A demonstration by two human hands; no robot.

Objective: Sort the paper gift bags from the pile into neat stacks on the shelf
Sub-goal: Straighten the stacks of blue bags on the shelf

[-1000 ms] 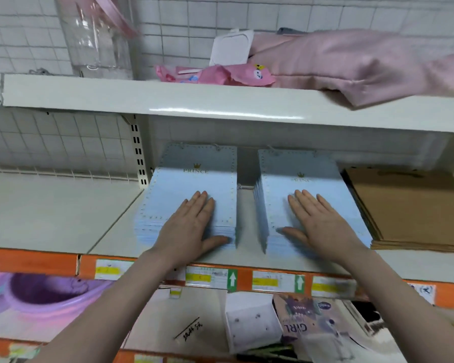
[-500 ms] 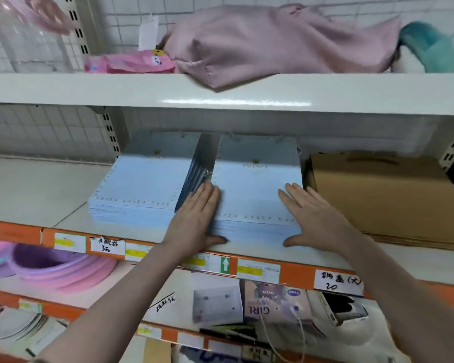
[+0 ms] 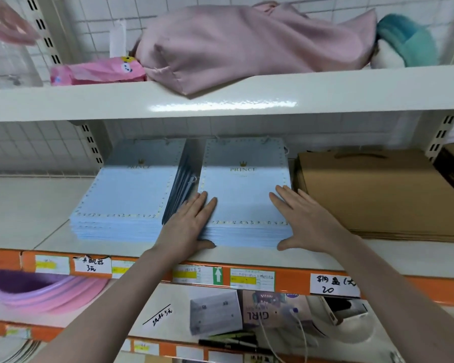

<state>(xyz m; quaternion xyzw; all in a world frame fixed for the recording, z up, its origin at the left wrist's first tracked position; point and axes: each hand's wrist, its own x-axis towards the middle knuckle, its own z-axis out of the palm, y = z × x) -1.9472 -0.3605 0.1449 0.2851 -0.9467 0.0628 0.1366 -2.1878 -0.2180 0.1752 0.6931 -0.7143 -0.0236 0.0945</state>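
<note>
1. The shelf [image 3: 247, 254] carries your right blue stack [image 3: 244, 195], between the brown bags [image 3: 383, 195] and the left blue stack [image 3: 126, 195].
2. Square it evenly: left hand [image 3: 186, 226] and right hand [image 3: 307, 221] press it, fingers straight.
3. Dark bags [image 3: 181, 189] wedged between the blue stacks block the left edge.

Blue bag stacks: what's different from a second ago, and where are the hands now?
A second ago each hand lay flat on its own stack. The left hand has since moved over to the right blue stack, so both hands now bracket it, the right hand at its right front corner. The gap to the left blue stack has narrowed. Both hands stay flat, gripping nothing. The brown bags have not moved.
</note>
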